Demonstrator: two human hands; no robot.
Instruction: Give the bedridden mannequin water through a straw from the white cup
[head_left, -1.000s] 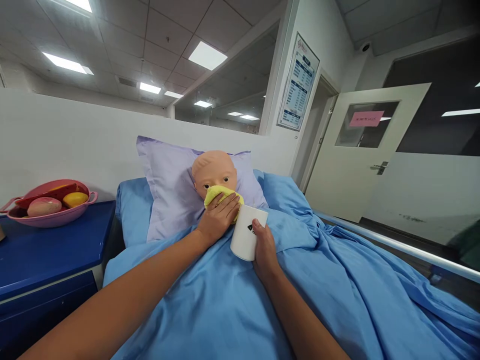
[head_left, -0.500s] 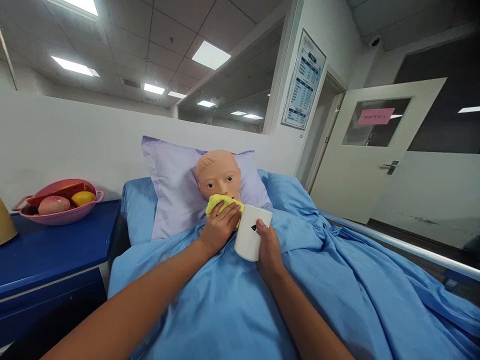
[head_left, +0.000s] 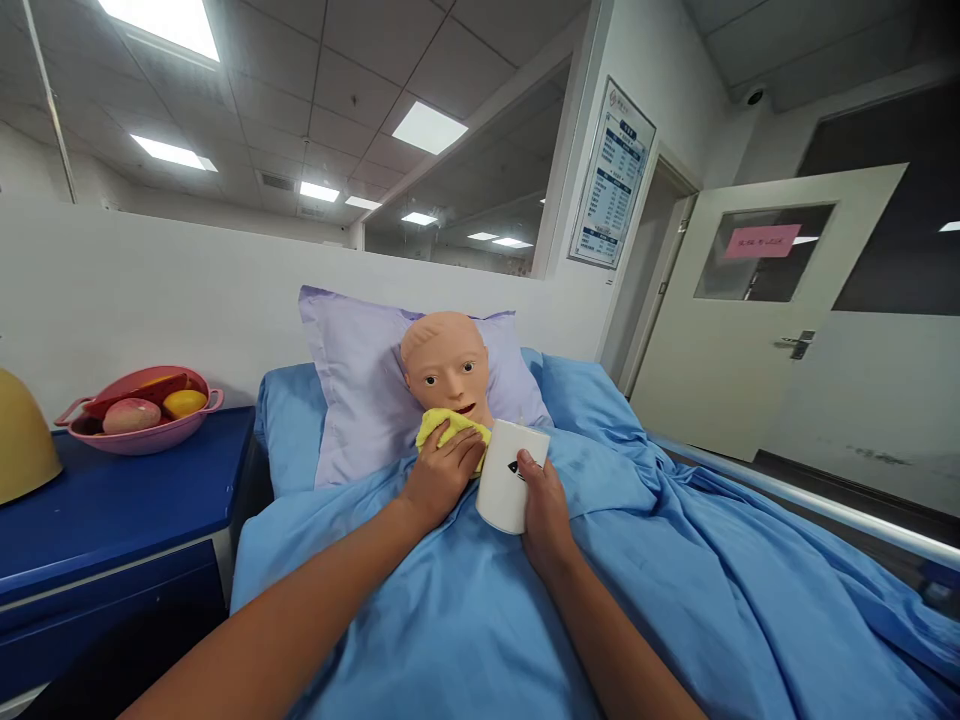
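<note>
A mannequin head (head_left: pixel 445 355) with a slightly parted red mouth rests on a lilac pillow (head_left: pixel 356 380). Just below its mouth, at the chin, my left hand (head_left: pixel 444 478) presses a yellow cloth (head_left: pixel 439 425), fingers laid over it. My right hand (head_left: pixel 546 505) grips a white mug (head_left: pixel 502 500) with a small black mark, thumb across the near side. The mug is almost upright, close to my left fingertips and below the chin. A blue quilt (head_left: pixel 450 610) covers the mannequin's body. My right fingers behind the mug are hidden.
To the left, a blue bedside cabinet (head_left: pixel 150 500) bears a pink basket (head_left: pixel 139 438) of fruit and a yellow rounded object (head_left: pixel 22 435). A bed rail (head_left: pixel 810 497) runs along the right side. Farther right a door (head_left: pixel 750 350) stands ajar.
The cloth has slid down from the mannequin's mouth to its chin, uncovering the mouth. My right hand still holds the mug close by. The whole view has shifted slightly.
</note>
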